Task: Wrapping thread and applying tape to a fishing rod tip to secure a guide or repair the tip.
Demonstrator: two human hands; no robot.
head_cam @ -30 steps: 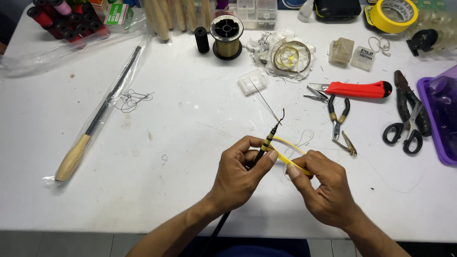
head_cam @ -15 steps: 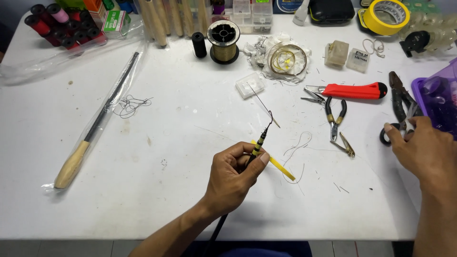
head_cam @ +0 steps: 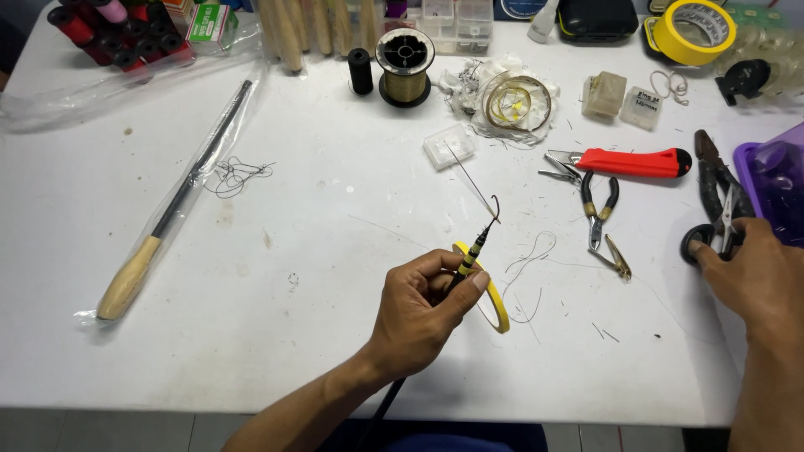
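Left hand (head_cam: 419,305) pinches a thin black rod tip (head_cam: 471,254), banded in yellow, thumb and fingers closed on it. A small yellow tape ring (head_cam: 494,303) sits just beside the thumb, on the white table (head_cam: 335,218). Right hand (head_cam: 749,280), well right of the rod tip, rests fingers on black-handled scissors (head_cam: 712,234); whether they are grasped, cannot tell. Small pliers (head_cam: 599,209) lie between rod tip and scissors.
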